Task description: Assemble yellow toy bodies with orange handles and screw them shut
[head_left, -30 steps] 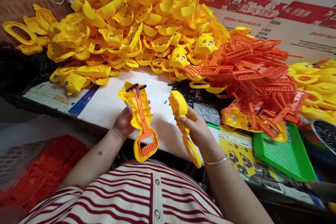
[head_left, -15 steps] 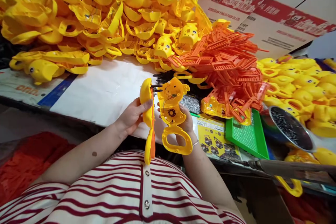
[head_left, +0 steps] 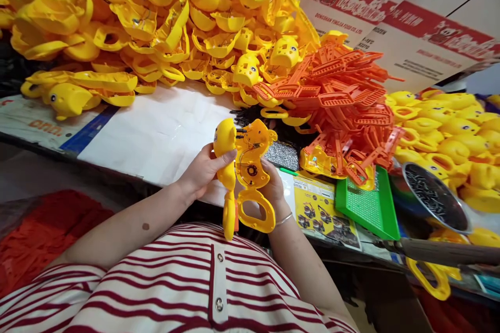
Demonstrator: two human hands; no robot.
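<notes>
My left hand [head_left: 203, 171] grips a yellow duck-shaped half shell [head_left: 226, 166] on edge, an orange trigger piece showing along its lower side. My right hand [head_left: 273, 187] holds the matching yellow half shell [head_left: 252, 166], its hollow inside facing me, with a black round part and thin wires in it. The two halves stand side by side and nearly touch, above the white sheet [head_left: 156, 135] at the table's front edge.
A big heap of yellow half shells [head_left: 164, 15] fills the back left. Orange trigger pieces [head_left: 344, 99] are piled to the right, by a green tray [head_left: 367, 203], a metal bowl of dark screws [head_left: 433, 195] and finished yellow ducks [head_left: 441, 119]. Cardboard [head_left: 390, 15] stands behind.
The left hand has turned its shell with the orange trigger on edge. The right hand flipped its shell open side toward me and brought it close to the other half.
</notes>
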